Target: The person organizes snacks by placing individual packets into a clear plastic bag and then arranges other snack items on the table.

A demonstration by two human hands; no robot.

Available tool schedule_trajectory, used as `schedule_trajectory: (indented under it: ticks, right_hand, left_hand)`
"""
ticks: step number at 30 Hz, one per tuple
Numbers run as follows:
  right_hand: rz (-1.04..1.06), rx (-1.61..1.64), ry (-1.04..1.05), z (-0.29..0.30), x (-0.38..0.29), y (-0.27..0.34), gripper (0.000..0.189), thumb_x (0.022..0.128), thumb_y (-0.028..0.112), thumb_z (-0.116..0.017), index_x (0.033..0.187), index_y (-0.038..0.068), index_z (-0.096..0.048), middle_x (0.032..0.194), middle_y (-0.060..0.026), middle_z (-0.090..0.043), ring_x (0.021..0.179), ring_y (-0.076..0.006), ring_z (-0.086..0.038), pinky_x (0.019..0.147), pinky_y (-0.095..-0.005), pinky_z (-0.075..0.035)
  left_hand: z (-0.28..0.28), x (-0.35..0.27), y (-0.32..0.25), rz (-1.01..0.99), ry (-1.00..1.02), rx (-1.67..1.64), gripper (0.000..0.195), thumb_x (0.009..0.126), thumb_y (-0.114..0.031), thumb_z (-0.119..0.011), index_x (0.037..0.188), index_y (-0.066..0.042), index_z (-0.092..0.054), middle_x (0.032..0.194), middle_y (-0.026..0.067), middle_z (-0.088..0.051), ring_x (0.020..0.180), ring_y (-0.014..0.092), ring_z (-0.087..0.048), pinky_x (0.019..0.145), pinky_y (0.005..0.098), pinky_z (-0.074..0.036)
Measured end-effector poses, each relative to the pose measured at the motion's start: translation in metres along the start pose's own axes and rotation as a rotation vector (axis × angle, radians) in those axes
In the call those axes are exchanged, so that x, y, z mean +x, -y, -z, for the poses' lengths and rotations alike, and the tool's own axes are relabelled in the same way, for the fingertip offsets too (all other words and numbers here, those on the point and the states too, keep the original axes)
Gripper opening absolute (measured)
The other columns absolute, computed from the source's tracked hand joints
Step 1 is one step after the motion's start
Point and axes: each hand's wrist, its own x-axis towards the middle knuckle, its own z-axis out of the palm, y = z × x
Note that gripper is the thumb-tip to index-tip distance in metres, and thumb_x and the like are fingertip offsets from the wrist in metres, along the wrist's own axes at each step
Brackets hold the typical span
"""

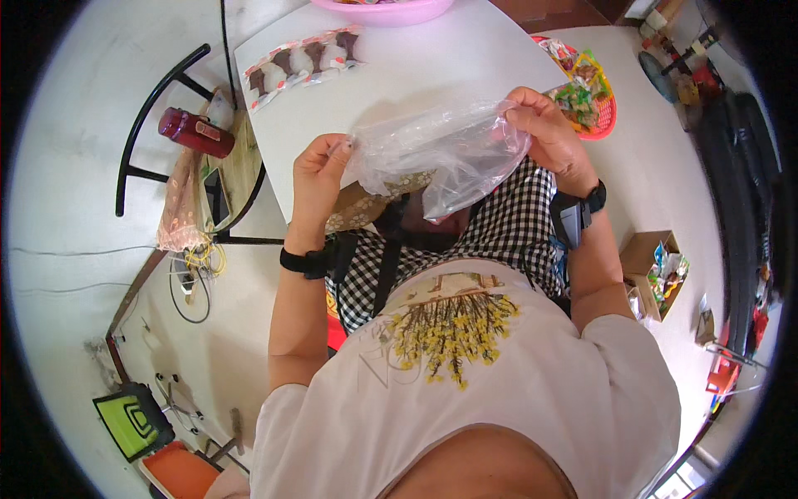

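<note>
A clear plastic bag (449, 143) is stretched between my two hands, above my lap and the near edge of the white table (430, 68). My left hand (321, 168) pinches the bag's left end between thumb and fingers. At the opposite end, my right hand (548, 134) grips the bag near its corner. Nothing can be made out inside the thin, wrinkled plastic. Toward the table's far left lies a clear packet (305, 62) with dark and white pieces in a row, apart from both hands.
A pink basin (389, 11) stands at the table's far edge. Right of the table is a red basket (601, 118) of wrapped packets. A cardboard box (645, 262) with packets sits on the floor. The chair (249, 162) at left holds a red flask (196, 132) and a phone (217, 196).
</note>
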Motion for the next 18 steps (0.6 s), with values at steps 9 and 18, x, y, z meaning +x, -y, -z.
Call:
schedule_trajectory:
  ticks: [9, 18]
  right_hand:
    - [-0.013, -1.153, -0.097, -0.016, 0.009, -0.004, 0.029, 0.074, 0.011, -0.073, 0.099, 0.001, -0.062, 0.086, 0.0012, -0.063, 0.079, -0.0071, -0.058, 0.073, -0.0236, -0.047]
    - [0.300, -0.706, 0.101, -0.104, 0.051, -0.038, 0.026, 0.083, 0.014, -0.069, 0.103, 0.000, -0.061, 0.080, -0.0013, -0.062, 0.073, -0.0107, -0.059, 0.069, -0.0249, -0.049]
  left_hand:
    - [0.006, 0.007, -0.026, -0.025, -0.171, -0.042, 0.010, 0.092, -0.010, -0.058, 0.094, -0.001, -0.064, 0.081, -0.0012, -0.061, 0.069, 0.005, -0.052, 0.064, 0.0196, -0.042]
    - [-0.024, 0.009, -0.053, -0.219, 0.001, 0.107, 0.017, 0.095, -0.012, -0.053, 0.106, -0.003, -0.060, 0.084, -0.0015, -0.057, 0.076, 0.007, -0.053, 0.071, 0.0214, -0.044]
